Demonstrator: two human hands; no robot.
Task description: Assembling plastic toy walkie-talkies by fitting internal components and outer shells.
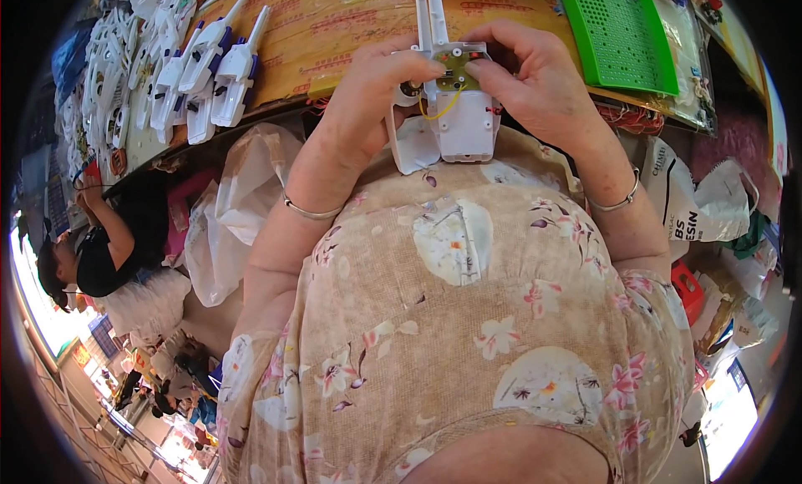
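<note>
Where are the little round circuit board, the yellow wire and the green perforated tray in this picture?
round circuit board [455, 69]: head view, on its greenish face.
yellow wire [443, 110]: head view, on the middle of its loop.
green perforated tray [622, 33]: head view, on its dotted surface.

A cardboard-covered workbench [334, 33] — white plastic bags [225, 225] below, bright daylight at the lower left edge.
</note>
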